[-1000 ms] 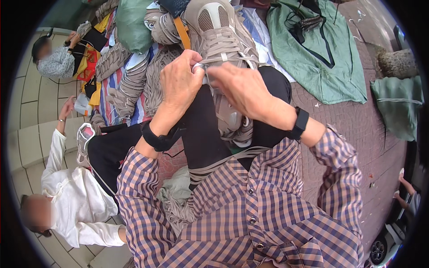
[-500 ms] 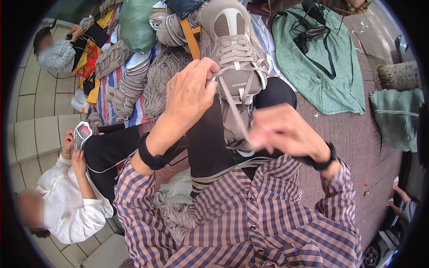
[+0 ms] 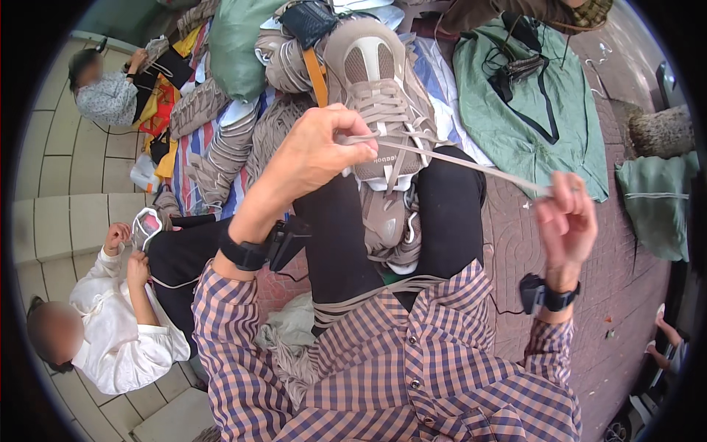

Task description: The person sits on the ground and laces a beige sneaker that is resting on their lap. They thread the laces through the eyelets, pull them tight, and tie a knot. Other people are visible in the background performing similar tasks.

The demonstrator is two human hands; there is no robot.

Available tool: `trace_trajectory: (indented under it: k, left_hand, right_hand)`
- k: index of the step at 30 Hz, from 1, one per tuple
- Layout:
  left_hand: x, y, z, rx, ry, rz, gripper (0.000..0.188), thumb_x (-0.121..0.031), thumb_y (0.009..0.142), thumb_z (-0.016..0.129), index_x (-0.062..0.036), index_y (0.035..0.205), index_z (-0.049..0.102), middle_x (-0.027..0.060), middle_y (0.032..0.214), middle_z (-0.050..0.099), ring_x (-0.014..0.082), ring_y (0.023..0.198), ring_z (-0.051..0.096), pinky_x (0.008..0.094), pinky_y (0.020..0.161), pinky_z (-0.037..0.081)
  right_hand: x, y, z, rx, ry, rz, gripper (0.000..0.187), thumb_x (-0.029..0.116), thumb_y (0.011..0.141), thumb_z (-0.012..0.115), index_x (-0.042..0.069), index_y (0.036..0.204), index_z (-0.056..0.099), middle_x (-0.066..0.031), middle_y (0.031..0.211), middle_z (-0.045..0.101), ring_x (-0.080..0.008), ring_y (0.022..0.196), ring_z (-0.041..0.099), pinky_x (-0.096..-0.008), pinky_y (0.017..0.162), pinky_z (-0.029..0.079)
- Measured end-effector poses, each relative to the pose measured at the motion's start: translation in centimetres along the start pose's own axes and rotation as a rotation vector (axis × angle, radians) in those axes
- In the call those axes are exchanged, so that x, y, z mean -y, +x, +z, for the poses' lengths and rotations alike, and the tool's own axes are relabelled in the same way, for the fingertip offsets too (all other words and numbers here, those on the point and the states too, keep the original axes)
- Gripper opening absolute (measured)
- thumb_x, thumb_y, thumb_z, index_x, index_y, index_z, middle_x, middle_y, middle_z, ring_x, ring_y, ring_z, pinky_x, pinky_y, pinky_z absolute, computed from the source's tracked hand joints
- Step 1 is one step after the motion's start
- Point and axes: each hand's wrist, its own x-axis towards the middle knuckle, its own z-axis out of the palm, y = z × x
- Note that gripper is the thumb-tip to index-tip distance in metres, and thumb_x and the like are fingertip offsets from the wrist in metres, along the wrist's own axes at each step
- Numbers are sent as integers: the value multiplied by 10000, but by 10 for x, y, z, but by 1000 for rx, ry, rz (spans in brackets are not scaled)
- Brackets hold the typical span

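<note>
A beige-grey sneaker (image 3: 357, 48) rests across my knees, its toe away from me and laces threaded through the eyelets. At the tongue, my left hand (image 3: 317, 151) pinches a piece of flat shoelace between thumb and fingers. My right hand (image 3: 565, 221), slightly blurred, is out to the right with its fingers closed on the lace end. Between the hands the shoelace (image 3: 482, 166) runs in a straight line above my right knee. Lower down, between my legs, sits another beige shoe (image 3: 386, 225). More laces (image 3: 361, 295) lie across my lap.
Stacked shoes (image 3: 224, 151) and a heap of laces (image 3: 272, 136) lie on a striped sheet at the far left, beside a full green bag (image 3: 239, 55). Green cloth (image 3: 571, 121) covers paving at the far right. A person in white (image 3: 121, 331) sits at left, holding a shoe.
My right hand has swung outward to the right, drawing the lace from a slanting line near my lap into a long straight one. My left hand stays near the tongue, moved slightly right.
</note>
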Motion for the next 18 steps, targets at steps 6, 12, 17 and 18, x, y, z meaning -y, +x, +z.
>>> trace_trajectory:
  k: [6,12,17,18]
  left_hand:
    - [39,-4,-7,-78,30,127,142,-143,824,668,-29,907,671,38,924,567,128,829,563,269,771,451]
    - [27,-8,44,-633,170,151,74,-81,805,685,-62,869,652,46,786,560,173,669,587,310,621,479]
    - [0,5,83,-575,570,257,145,-138,776,716,-59,832,609,79,806,547,265,751,586,379,677,460]
    - [0,9,86,-579,692,286,170,-155,762,729,-66,821,596,85,803,535,284,757,581,398,669,452]
  right_hand:
    - [98,-56,-147,-400,-219,-274,126,180,996,504,104,898,522,45,696,367,-54,539,310,-222,511,324]
    - [117,-106,-184,-667,-673,-155,169,215,956,593,50,966,623,18,735,486,-48,613,457,-217,536,402]
    - [15,-30,-68,-80,-1474,185,169,143,923,618,-18,953,658,-66,856,583,-140,718,552,-268,628,467]
    - [-3,-13,-52,-91,-1437,176,148,129,918,622,-12,949,659,-70,849,579,-147,723,552,-280,629,468]
